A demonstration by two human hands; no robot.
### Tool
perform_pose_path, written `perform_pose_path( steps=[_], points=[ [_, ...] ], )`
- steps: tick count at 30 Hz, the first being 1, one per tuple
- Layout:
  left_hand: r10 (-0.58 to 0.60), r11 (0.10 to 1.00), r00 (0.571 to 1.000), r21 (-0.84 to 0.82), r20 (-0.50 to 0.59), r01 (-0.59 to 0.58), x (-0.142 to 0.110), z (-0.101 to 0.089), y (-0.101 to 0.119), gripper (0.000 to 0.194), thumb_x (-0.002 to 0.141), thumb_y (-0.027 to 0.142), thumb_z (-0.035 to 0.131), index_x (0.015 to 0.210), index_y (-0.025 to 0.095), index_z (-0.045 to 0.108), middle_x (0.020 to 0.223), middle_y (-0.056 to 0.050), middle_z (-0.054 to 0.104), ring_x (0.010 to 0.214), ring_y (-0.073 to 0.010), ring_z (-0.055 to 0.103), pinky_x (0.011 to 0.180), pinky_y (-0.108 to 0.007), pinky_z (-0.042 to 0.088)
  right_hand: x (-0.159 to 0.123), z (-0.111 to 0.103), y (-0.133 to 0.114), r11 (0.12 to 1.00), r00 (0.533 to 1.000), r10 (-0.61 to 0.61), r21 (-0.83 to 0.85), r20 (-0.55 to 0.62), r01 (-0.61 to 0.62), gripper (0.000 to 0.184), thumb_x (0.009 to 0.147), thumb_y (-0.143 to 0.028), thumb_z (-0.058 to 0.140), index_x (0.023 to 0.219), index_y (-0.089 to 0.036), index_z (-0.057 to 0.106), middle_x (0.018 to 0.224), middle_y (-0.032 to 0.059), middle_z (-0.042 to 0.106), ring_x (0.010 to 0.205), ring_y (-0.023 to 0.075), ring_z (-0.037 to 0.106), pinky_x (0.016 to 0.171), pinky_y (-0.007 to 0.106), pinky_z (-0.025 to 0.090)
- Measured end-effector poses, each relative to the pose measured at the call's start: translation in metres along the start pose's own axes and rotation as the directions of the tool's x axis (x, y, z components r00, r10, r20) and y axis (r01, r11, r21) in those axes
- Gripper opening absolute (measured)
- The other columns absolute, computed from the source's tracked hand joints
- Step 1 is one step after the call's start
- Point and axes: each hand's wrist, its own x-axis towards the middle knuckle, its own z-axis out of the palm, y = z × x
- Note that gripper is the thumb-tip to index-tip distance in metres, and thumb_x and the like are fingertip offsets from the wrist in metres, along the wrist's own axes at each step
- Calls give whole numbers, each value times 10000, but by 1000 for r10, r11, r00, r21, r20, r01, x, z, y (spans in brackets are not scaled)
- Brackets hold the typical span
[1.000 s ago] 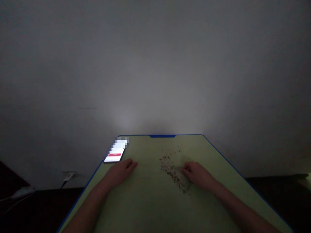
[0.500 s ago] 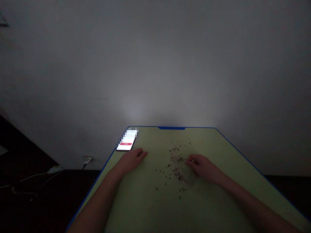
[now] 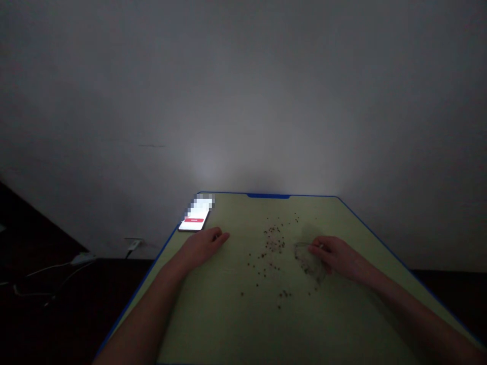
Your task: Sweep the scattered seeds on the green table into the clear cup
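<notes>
My right hand [image 3: 332, 253] is closed in a pinch on a thin see-through piece [image 3: 310, 262] that looks like a clear plastic bag; dark specks show in or on it. It sits just above or on the table, its exact height hard to judge. Left of it, many small dark bead-like bits [image 3: 274, 238] lie scattered on the pale green tabletop [image 3: 213, 314]. My left hand [image 3: 203, 246] rests on the table at the left, fingers curled in and thumb pointing right; I see nothing in it. The bits lie to its right, apart from it.
A phone with a lit screen [image 3: 196, 215] lies at the table's far left corner. The blue table edge [image 3: 268, 195] stands close to a grey wall [image 3: 243, 101]. White cables [image 3: 57, 263] and a plug [image 3: 133, 246] are low on the left, in dim light.
My right hand has moved right with the see-through piece, away from the scattered bits. Fewer bits lie where it was. My left hand stays put; the view has tilted slightly.
</notes>
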Motion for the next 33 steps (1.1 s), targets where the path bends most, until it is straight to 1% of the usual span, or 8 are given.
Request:
perform_pose_path(
  steps=[4,10,13,15,18,23,29,33],
  points=[
    [-1,1000,1000,0,7,1,1,0,-1,469,857,579,273,777,204,543,736,-37,595,705,-196,567,600,-283,335,4,-5,-18,999,999,-17,31,-33,18,291,871,-388,428,675,-200,532,463,-12,564,463,138,524,497,240,376],
    [-13,1000,1000,-19,13,13,2,-2,-2,468,849,579,279,814,207,560,760,-37,604,720,-200,575,616,-290,355,14,33,-62,996,998,-53,69,26,51,228,857,-326,481,694,-190,565,465,-12,587,463,129,552,486,218,362],
    [-19,1000,1000,-19,16,19,1,-4,0,458,843,575,289,808,206,557,766,-38,609,725,-202,579,619,-292,360,16,41,-68,997,998,-63,56,24,61,205,832,-307,521,675,-187,573,486,-7,598,530,138,575,538,225,372],
    [-24,1000,999,-17,22,24,1,-4,1,460,840,577,289,800,205,556,767,-39,611,723,-203,581,618,-294,362,16,38,-60,998,999,-36,47,23,35,207,828,-299,517,663,-185,569,476,-8,583,507,139,561,524,232,367],
    [-20,1000,1000,-12,25,20,2,-4,1,465,837,580,290,808,203,561,765,-39,610,717,-203,579,621,-296,364,15,25,-33,999,999,20,43,30,-21,233,837,-309,485,654,-185,559,446,-10,558,447,137,531,482,237,360],
    [-11,1000,1000,-22,22,12,4,-2,-4,479,828,596,293,812,205,569,748,-32,611,704,-200,577,613,-292,361,5,-7,14,997,997,73,42,-10,-72,316,837,-404,454,618,-192,537,451,1,553,456,141,509,481,247,366],
    [-25,999,999,-29,47,26,5,-4,-5,499,826,616,282,826,213,577,775,-32,632,735,-214,598,631,-300,380,-17,-48,50,988,981,147,67,-128,-140,408,805,-547,417,576,-214,481,439,-15,521,429,126,459,475,254,355],
    [-22,999,998,-24,51,23,4,-6,-1,501,820,614,285,814,210,581,778,-40,641,745,-223,606,649,-310,396,-30,-52,62,983,974,177,67,-141,-169,400,798,-535,433,568,-213,487,429,-11,514,438,134,468,477,263,358]
  ],
)
